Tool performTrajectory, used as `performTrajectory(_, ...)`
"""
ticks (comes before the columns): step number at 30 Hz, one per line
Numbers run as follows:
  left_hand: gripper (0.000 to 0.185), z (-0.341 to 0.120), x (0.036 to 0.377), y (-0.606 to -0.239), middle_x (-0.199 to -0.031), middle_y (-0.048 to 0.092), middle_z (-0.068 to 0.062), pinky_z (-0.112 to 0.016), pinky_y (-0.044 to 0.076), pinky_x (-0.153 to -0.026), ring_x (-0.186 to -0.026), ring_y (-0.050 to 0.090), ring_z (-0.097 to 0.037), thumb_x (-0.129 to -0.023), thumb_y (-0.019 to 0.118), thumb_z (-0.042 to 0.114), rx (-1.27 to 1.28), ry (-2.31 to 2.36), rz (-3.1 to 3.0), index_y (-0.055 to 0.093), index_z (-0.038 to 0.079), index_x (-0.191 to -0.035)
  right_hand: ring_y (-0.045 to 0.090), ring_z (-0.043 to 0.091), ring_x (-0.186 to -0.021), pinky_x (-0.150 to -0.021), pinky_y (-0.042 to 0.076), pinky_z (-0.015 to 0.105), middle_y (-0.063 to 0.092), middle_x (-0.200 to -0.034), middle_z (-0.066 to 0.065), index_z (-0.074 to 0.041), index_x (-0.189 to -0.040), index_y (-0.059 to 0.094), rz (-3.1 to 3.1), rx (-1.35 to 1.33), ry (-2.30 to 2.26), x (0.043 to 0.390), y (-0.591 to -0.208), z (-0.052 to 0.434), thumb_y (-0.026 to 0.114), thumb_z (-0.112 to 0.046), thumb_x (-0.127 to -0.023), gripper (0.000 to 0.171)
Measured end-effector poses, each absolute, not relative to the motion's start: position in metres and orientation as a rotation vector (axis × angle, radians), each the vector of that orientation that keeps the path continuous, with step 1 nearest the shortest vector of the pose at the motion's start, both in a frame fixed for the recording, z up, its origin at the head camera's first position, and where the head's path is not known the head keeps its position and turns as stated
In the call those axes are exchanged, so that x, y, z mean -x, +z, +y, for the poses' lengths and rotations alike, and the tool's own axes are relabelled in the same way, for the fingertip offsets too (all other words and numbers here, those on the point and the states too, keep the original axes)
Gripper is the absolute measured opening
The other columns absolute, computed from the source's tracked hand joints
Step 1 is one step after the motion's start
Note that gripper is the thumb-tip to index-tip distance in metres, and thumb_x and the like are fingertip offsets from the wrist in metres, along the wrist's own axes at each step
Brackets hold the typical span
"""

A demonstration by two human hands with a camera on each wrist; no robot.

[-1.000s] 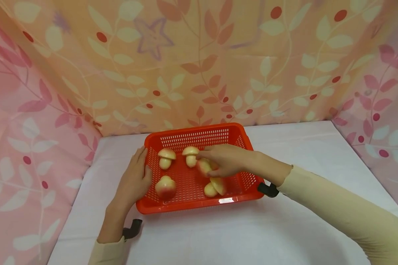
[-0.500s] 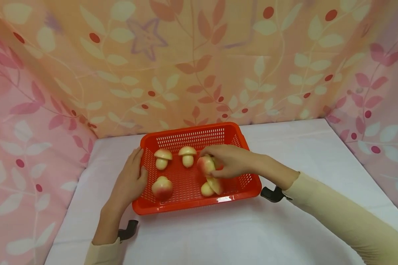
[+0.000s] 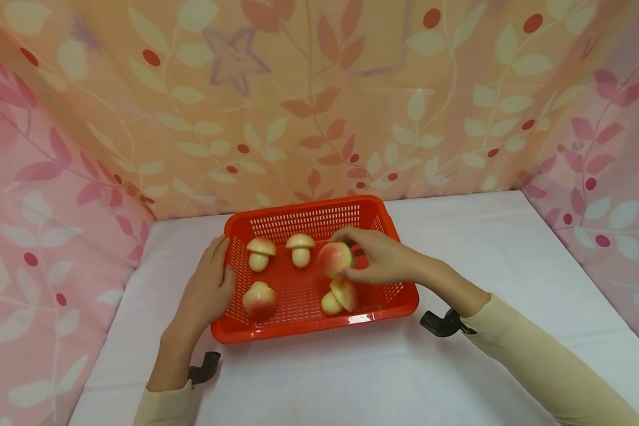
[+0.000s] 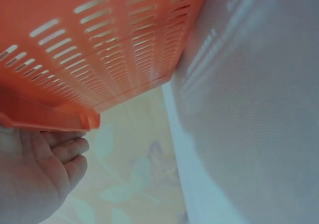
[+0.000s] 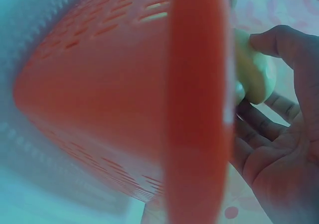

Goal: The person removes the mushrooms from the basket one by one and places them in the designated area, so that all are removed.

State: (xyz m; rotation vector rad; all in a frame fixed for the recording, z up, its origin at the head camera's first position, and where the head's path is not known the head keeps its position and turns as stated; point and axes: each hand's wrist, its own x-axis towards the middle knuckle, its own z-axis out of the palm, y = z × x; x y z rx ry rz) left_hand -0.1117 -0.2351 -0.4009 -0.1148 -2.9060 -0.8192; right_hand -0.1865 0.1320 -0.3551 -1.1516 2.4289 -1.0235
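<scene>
A red plastic basket [image 3: 298, 331] with slotted sides stands on the white table, holding several toy mushrooms with pale stems and pinkish caps. Over its right half, my right hand [image 3: 380, 258] pinches one toy mushroom [image 3: 335, 259] between thumb and fingers, cap toward the head camera. The right wrist view shows the thumb on one side of this mushroom [image 5: 264, 72] and fingers beneath, partly behind the basket's rim. Just below it lies a tilted mushroom [image 3: 339, 297]. My left hand [image 3: 207, 290] rests along the basket's left rim, fingers extended; its palm [image 4: 35, 169] shows beside the rim.
Inside the basket, two mushrooms lie near the back, one at the left [image 3: 260, 254] and one mid-back [image 3: 300, 249]. Another mushroom [image 3: 259, 300] sits front left. Patterned cloth walls [image 3: 319, 118] surround the table [image 3: 319, 378] at the back and sides.
My right hand has drawn slightly to the right and turned the held mushroom so its cap faces the head camera. The left hand stays on the rim. The head view has shifted slightly.
</scene>
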Motion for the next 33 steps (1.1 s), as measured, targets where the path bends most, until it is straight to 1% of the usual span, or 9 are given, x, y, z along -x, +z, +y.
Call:
performTrajectory(4, 0.064, -0.233, 0.114, -0.404, -0.176, 0.022, -0.02, -0.067, 0.022, -0.129, -0.164, 0.018, -0.043, -0.106, 0.043, 0.013, 0.119, -0.828, -2.911, 0.025, -0.002, -0.166, 0.067, 0.014, -0.124, -0.105, 0.06, 0.041, 0.07, -0.128, -0.01, -0.022, -0.135, 0.058, 2.433, 1.129, -1.112, 0.183, -0.358, 0.139, 0.08, -0.023, -0.094, 0.046)
performTrajectory(9, 0.064, -0.229, 0.117, -0.404, -0.176, 0.022, -0.02, -0.067, 0.022, -0.129, -0.165, 0.018, -0.043, -0.107, 0.042, 0.014, 0.114, -0.827, -2.904, 0.025, -0.002, -0.166, 0.066, 0.012, -0.125, -0.105, 0.059, 0.042, 0.069, -0.129, -0.013, -0.025, -0.135, 0.058, 2.481, 1.123, -1.141, 0.18, -0.36, 0.143, 0.08, -0.022, -0.093, 0.047)
performTrajectory(15, 0.063, -0.228, 0.117, -0.402, -0.175, 0.023, -0.021, -0.066, 0.021, -0.13, -0.164, 0.018, -0.043, -0.107, 0.041, 0.014, 0.117, -0.813, -2.906, 0.025, -0.002, -0.166, 0.066, 0.014, -0.124, -0.107, 0.058, 0.046, 0.068, -0.13, -0.01, -0.022, -0.137, 0.056, 2.501, 1.09, -1.239, 0.174, -0.364, 0.144, 0.08, -0.023, -0.093, 0.051)
performTrajectory(20, 0.063, -0.23, 0.113, -0.402, -0.176, 0.022, -0.021, -0.066, 0.022, -0.13, -0.164, 0.018, -0.044, -0.107, 0.041, 0.014, 0.099, -0.806, -2.922, 0.024, -0.002, -0.166, 0.067, 0.017, -0.123, -0.108, 0.057, 0.044, 0.068, -0.131, -0.008, -0.021, -0.138, 0.055, 2.491, 1.077, -1.335, 0.168, -0.364, 0.141, 0.08, -0.026, -0.094, 0.052)
performTrajectory(26, 0.063, -0.231, 0.108, -0.402, -0.176, 0.022, -0.022, -0.065, 0.02, -0.131, -0.164, 0.017, -0.044, -0.108, 0.041, 0.014, 0.096, -0.806, -2.93, 0.024, -0.003, -0.166, 0.068, 0.017, -0.123, -0.106, 0.059, 0.04, 0.066, -0.134, -0.006, -0.02, -0.14, 0.054, 2.492, 1.049, -1.377, 0.162, -0.363, 0.142, 0.08, -0.024, -0.094, 0.053)
performTrajectory(33, 0.063, -0.232, 0.108, -0.398, -0.175, 0.022, -0.023, -0.064, 0.019, -0.131, -0.164, 0.018, -0.045, -0.107, 0.041, 0.014, 0.115, -0.796, -2.919, 0.025, -0.004, -0.166, 0.068, 0.019, -0.125, -0.106, 0.059, 0.036, 0.065, -0.137, -0.001, -0.016, -0.141, 0.052, 2.472, 1.053, -1.462, 0.165, -0.361, 0.144, 0.08, -0.02, -0.094, 0.055)
